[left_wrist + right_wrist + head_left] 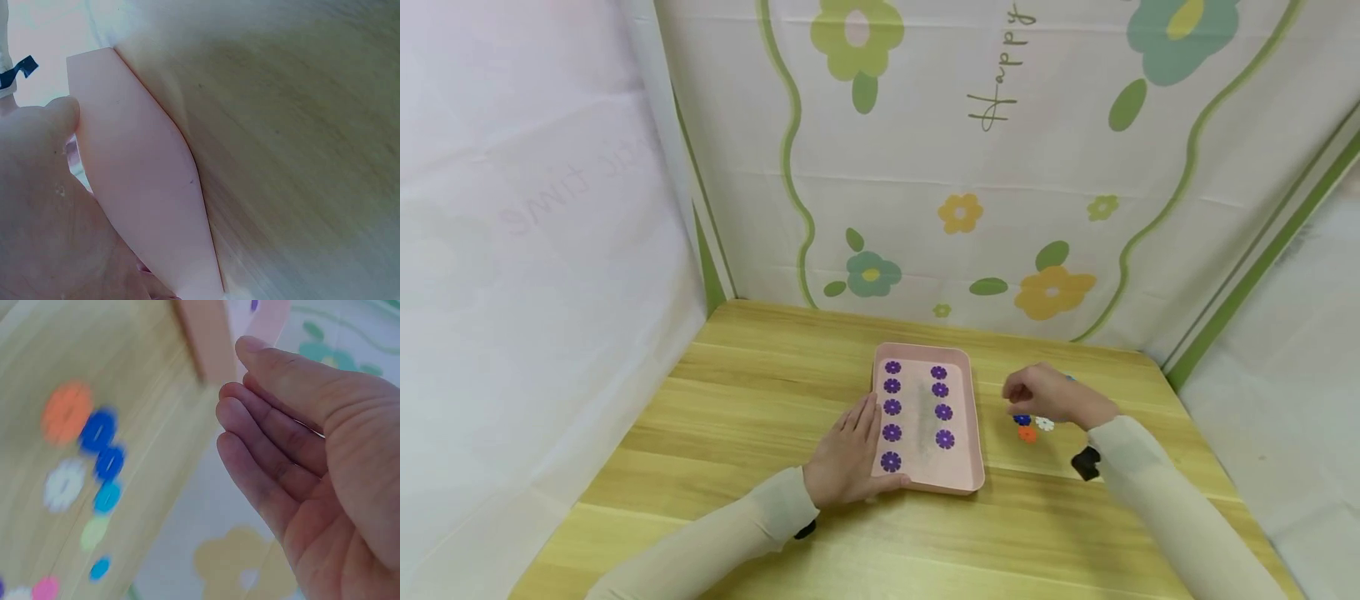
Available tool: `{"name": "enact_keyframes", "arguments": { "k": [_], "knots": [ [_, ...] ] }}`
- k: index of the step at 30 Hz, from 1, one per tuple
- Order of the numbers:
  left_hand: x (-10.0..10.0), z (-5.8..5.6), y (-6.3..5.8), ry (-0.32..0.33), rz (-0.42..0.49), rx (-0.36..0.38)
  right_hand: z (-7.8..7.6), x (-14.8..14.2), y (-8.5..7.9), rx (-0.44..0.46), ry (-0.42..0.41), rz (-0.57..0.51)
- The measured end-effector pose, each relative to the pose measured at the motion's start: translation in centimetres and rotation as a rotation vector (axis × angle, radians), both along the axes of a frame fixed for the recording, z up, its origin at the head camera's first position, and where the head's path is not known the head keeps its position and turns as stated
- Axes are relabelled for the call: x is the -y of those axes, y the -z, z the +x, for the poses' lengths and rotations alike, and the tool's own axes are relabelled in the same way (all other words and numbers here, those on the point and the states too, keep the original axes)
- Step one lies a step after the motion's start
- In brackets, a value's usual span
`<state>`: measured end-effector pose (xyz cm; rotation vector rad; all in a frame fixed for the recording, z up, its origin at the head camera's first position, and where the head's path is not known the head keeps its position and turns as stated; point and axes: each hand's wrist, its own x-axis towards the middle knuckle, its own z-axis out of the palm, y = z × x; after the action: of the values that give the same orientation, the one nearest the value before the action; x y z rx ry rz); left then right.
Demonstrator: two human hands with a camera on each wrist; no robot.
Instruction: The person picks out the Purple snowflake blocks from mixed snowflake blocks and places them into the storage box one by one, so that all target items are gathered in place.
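A shallow pink tray (976, 442) lies on the table with two columns of purple flower-shaped discs (892, 407) on its floor. My left hand (846, 458) rests over the tray's left side, fingers stretched along it and thumb at the near rim. In the left wrist view the palm lies against the tray's outer wall (137, 144). To the right of the tray my right hand (1048, 396) hovers above loose discs. Its fingers are loosely bent, and the right wrist view shows nothing between thumb and fingertips. Below it are orange (67, 412), white (64, 484) and dark blue (99, 430) discs.
Further loose discs, light blue (107, 497), light green (95, 532) and pink (45, 589), lie on the wooden table (760, 367). A flower-printed cloth (910, 150) hangs behind the table, with white cloth (535, 250) along the sides.
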<state>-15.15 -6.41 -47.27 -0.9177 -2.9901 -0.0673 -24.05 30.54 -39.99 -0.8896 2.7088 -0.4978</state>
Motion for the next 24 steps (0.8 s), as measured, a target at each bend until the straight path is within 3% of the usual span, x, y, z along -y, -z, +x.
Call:
{"name": "enact_keyframes", "arguments": {
  "k": [4,12,21,24],
  "knots": [
    [0.0,0.0,0.0,-0.007,0.005,0.009,0.8,-3.9,0.2,-0.004,0.051,0.01],
    [0.0,0.1,-0.1,-0.008,0.016,0.017,2.8,-10.5,2.1,0.031,0.187,0.075],
    [0.0,0.1,-0.3,-0.007,0.007,0.01,4.6,-14.6,4.4,0.069,0.284,0.077],
    [-0.1,0.1,-0.3,-0.004,0.003,0.012,4.8,-15.4,5.3,0.045,0.295,0.072]
  ]
}}
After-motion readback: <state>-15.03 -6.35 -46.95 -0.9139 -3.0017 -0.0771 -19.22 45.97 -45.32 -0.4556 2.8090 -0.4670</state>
